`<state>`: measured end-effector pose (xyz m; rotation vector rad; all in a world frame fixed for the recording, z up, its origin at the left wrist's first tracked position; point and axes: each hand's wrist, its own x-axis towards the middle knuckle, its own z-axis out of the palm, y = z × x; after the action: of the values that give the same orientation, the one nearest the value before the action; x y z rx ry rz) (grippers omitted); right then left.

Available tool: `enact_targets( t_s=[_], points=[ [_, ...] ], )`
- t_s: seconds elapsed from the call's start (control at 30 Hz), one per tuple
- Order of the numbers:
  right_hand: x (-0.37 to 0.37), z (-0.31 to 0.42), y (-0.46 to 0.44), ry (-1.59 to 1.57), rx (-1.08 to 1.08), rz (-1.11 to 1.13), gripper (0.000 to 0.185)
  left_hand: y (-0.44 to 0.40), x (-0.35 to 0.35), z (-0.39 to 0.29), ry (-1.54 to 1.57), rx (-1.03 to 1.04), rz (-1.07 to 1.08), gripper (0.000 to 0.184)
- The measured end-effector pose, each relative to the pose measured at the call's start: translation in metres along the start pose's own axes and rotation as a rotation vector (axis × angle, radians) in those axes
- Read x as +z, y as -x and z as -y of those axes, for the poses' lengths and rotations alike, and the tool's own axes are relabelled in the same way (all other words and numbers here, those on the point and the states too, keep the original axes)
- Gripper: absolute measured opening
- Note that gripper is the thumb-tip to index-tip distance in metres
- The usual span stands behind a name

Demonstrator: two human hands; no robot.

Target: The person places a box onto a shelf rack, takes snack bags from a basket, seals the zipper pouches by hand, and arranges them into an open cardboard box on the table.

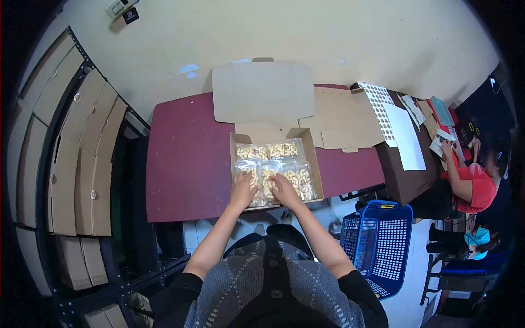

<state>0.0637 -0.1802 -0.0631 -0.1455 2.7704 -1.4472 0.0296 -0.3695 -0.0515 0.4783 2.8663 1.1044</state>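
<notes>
An open cardboard box stands at the front of the dark red table, its lid folded back. Inside lie several clear bags of pale, curved, cashew-like pieces, in a back row and a front row. My left hand rests on a front bag at the box's left side, fingers spread. On the front bags near the middle lies my right hand, its fingers apart too. Neither hand is wrapped around a bag. My hands cover parts of the front row.
A flat cardboard piece lies right of the box, beside a sheet of round brown stickers. A blue plastic basket stands on the floor at right. Shelves of cardboard boxes line the left. Two other people are at far right.
</notes>
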Motion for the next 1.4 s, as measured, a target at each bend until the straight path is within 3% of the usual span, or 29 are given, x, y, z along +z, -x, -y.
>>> enact_targets(
  t_s=[0.13,0.27,0.33,0.53,0.67,0.93,1.0,1.03,1.1,1.17,1.27,1.3,1.4],
  points=[
    [-0.003,0.002,0.002,-0.017,0.095,0.008,0.039,0.006,-0.004,-0.005,0.113,0.041,0.144,0.048],
    [0.002,0.003,0.004,-0.025,0.126,-0.026,0.036,0.01,-0.012,-0.01,0.052,0.092,0.15,0.046],
    [-0.002,0.003,0.005,-0.034,0.148,-0.034,0.036,0.013,-0.019,-0.012,-0.04,0.021,0.195,0.044],
    [-0.005,0.001,0.008,-0.086,0.206,0.024,0.038,0.011,-0.019,-0.018,-0.02,-0.051,0.28,0.051],
    [-0.019,0.01,0.007,-0.013,0.363,0.15,0.034,0.009,-0.018,-0.029,-0.023,-0.152,0.334,0.058],
    [-0.03,-0.024,-0.028,0.063,0.034,-0.075,0.033,-0.042,-0.016,-0.041,-0.162,-0.027,0.026,0.052],
    [-0.038,-0.025,-0.046,0.086,0.103,0.001,0.038,-0.062,-0.008,-0.038,-0.068,-0.038,0.076,0.051],
    [-0.04,-0.031,-0.056,0.311,-0.015,-0.022,0.041,-0.072,0.002,-0.034,-0.248,-0.003,0.053,0.051],
    [-0.05,-0.04,-0.08,0.669,-0.175,-0.015,0.051,-0.092,0.014,-0.027,-0.302,0.074,0.117,0.052],
    [-0.064,-0.045,-0.106,0.665,-0.187,0.043,0.054,-0.108,0.031,-0.015,-0.306,0.192,0.174,0.051],
    [-0.073,-0.057,-0.13,0.626,-0.169,0.167,0.062,-0.124,0.034,-0.003,-0.213,0.053,0.239,0.052],
    [-0.075,-0.062,-0.132,0.591,-0.141,0.217,0.063,-0.122,0.034,-0.003,-0.213,0.001,0.136,0.05],
    [-0.084,-0.057,-0.135,0.545,-0.147,0.27,0.066,-0.117,0.034,0.008,-0.276,0.062,0.12,0.054]
  ],
)
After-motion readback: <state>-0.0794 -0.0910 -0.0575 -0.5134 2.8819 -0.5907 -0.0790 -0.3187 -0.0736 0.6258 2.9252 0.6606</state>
